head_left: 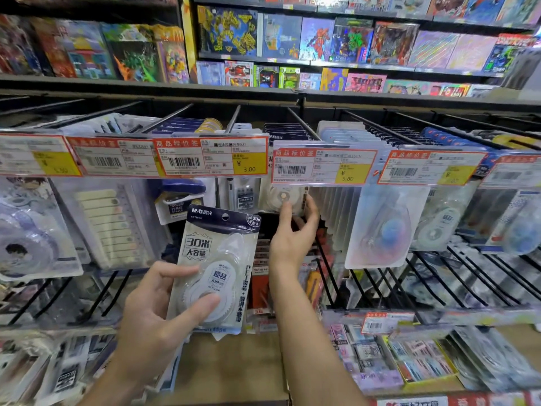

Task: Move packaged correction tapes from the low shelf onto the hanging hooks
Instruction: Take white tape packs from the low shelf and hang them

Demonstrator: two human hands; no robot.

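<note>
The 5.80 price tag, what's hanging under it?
Under the 5.80 price tag hangs a correction tape pack, pinched by the right hand. The tag hides its top and the hook; any packs behind are hidden.

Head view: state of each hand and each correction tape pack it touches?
left hand: grips the held pack, thumb across its blister
held pack: upright, off any hook, hang hole free
right hand: raised, pinching the hanging pack
hanging pack: under the 5.80 price tag, partly hidden
</note>
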